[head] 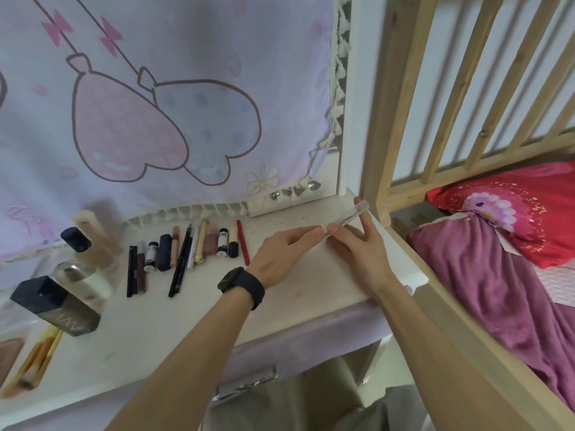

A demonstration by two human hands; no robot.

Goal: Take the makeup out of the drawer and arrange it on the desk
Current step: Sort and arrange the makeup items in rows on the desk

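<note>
Tube (347, 218): hovering over the desk (295, 293) at 2 o'clock, seemingly being aligned for placing.
Right hand (357, 250): fingers gripping the tube's middle.
Left hand (280, 256): pinching its near end, steadying it.
Makeup row (186, 250): lying sorted at 9 o'clock of the hands.

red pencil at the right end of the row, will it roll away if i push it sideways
Probably yes: the red pencil looks slim and round, and bare desk lies along one side, so nothing there would stop it. It seems stiff and light, so a pinch at the middle should lift it easily.
</note>
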